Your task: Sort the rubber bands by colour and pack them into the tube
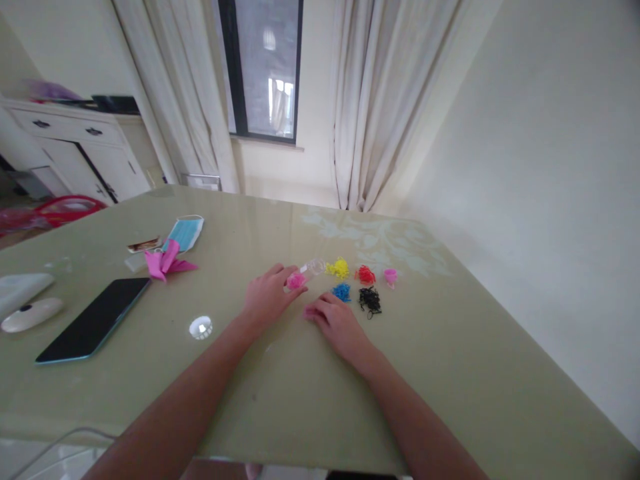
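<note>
My left hand (pixel 271 293) is closed around a small clear plastic bottle (pixel 315 267) lying on its side. Pink little bands (pixel 296 281) show in the end by my thumb. My right hand (pixel 336 325) rests low over the table, just in front of a blue pile of small bands (pixel 342 291). Its fingers are bent and pressed together, and whatever is between the tips is too small to make out. Beyond it lie loose piles of yellow bands (pixel 339 268), red bands (pixel 365 274) and black bands (pixel 370 301). A small pink cup-like piece (pixel 391 277) stands at their right.
A glossy greenish table (pixel 480 373) reaches toward the curtains and window. On the left lie a dark tablet (pixel 95 320), a pink folded paper shape (pixel 167 261), a blue face mask (pixel 186 233) and a white oval device (pixel 33 315). A shiny round object (pixel 201 327) sits near my left forearm.
</note>
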A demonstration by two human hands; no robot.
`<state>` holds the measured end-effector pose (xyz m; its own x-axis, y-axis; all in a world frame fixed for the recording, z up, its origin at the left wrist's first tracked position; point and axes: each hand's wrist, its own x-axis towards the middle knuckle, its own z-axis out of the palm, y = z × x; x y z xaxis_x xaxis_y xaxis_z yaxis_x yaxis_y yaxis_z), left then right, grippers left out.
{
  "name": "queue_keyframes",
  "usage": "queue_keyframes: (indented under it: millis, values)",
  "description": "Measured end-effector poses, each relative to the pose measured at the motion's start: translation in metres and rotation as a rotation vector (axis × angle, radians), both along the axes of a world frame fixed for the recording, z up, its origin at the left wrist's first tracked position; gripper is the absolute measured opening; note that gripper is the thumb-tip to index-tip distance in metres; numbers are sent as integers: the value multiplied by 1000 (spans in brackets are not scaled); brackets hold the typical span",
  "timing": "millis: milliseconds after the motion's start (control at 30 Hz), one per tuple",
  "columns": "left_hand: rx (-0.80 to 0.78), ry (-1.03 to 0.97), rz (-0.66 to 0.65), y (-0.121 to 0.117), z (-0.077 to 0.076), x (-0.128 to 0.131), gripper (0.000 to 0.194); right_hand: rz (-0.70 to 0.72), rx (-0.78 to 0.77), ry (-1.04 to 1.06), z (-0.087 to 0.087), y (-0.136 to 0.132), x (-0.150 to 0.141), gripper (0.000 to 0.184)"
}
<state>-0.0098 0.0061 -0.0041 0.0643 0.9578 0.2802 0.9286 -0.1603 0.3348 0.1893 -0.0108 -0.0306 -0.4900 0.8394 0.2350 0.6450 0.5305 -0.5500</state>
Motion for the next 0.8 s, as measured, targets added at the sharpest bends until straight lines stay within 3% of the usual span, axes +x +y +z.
queue_keyframes:
  millis: [200, 400, 500, 800]
  values:
    - [-33, 48, 11, 0, -3, -1, 45, -91, 71, 4, -8, 7, -1, 15]
    - [-62, 151, 2, 0, -5, -1, 43, -233, 118, 418, 8, 15, 21, 13]
    - [-59, 188, -21, 0, -6, 0, 43, -260, 165, 524, 16, 13, 25, 12]
    - [25, 260, -111, -3, -12, 6, 37, -323, 240, 454, 16, 6, 22, 14]
